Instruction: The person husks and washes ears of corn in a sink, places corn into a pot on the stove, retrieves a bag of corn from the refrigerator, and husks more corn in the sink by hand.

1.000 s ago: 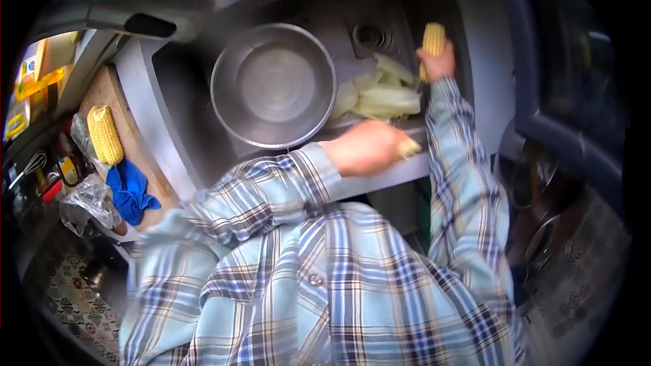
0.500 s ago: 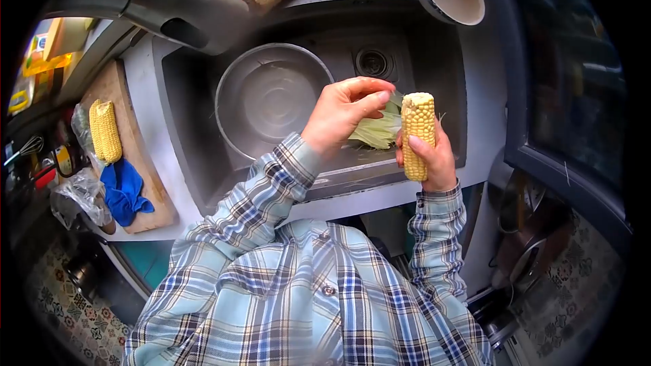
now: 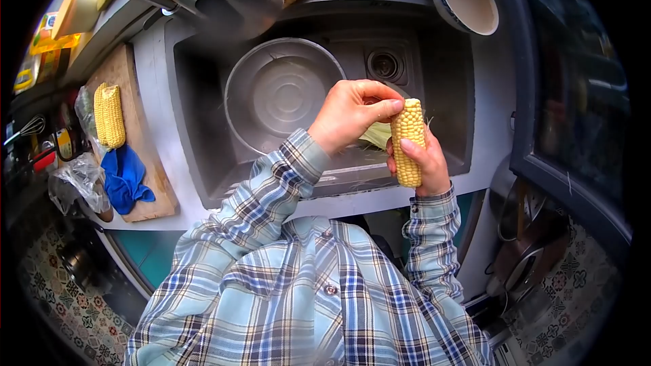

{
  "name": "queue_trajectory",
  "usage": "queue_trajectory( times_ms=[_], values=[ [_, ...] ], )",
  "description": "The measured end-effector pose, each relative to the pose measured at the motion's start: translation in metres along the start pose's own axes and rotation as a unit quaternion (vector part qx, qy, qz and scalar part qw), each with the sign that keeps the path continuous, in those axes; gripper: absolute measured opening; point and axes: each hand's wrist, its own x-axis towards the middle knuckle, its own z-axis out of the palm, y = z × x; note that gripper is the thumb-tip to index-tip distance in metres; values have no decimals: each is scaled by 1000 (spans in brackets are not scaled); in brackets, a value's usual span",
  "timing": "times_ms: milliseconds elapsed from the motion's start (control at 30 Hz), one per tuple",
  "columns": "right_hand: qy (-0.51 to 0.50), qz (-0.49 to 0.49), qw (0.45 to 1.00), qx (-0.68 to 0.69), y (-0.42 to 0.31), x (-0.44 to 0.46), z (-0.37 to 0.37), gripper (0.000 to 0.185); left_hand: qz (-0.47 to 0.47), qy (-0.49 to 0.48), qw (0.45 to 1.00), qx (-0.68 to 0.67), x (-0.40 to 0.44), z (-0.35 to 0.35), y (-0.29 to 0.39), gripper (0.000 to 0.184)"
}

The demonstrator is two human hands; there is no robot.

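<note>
My right hand [image 3: 430, 164] is wrapped around a peeled corn cob [image 3: 409, 156], held upright above the sink's right front. At the cob's upper end, the thumb and fingers of my left hand [image 3: 354, 115] are pinched together, touching or nearly touching the kernels. Whatever lies between those fingertips is too small to make out. Behind the hands, pale green corn husks [image 3: 377, 136] lie in the sink [image 3: 441, 68], partly hidden. Fine strands stick out near my right fingers.
A large metal basin [image 3: 285, 95] stands in the sink, left of the drain [image 3: 384, 65]. The faucet [image 3: 224, 0] overhangs the upper left. On the left, a cutting board [image 3: 152, 190] bears another corn cob [image 3: 110, 116] and a blue cloth [image 3: 125, 179]. A bowl [image 3: 468, 1] sits back right.
My left fingertips have moved from beside the cob onto its upper end. The cob has shifted slightly left and down in my right hand. The whole view has shifted a little.
</note>
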Motion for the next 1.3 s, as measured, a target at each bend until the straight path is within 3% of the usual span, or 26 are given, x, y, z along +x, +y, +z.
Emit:
queue_trajectory(
  times_ms=[400, 700, 800, 900, 1000, 1200, 1233, 1300],
  values=[
    [22, 13, 1000, 5, 0, 0, -5, 45, -10, -13, 1000, 26, 4, 1, 1, 23],
    [94, -28, 994, -51, 2, 6, -3, 45, 126, 100, 956, 246, 9, 14, -14, 18],
    [89, -29, 995, -25, 1, 6, -2, 42, 161, 122, 951, 235, 10, 17, -17, 15],
    [67, -16, 998, 14, -1, 5, -3, 40, 146, 108, 969, 167, 13, 17, -24, 14],
    [49, -17, 999, 16, 0, 4, -4, 39, 66, 57, 996, -3, 15, 11, -24, 17],
    [33, -6, 997, 68, 1, 2, -9, 39, 4, 35, 990, -139, 15, 7, -21, 20],
    [28, -5, 996, 88, 0, 1, -8, 37, 73, 75, 994, 6, 21, 6, -26, 20],
    [20, 1, 993, 118, -1, -2, -9, 34, 202, 148, 924, 289, 36, 2, -39, 21]
  ],
)
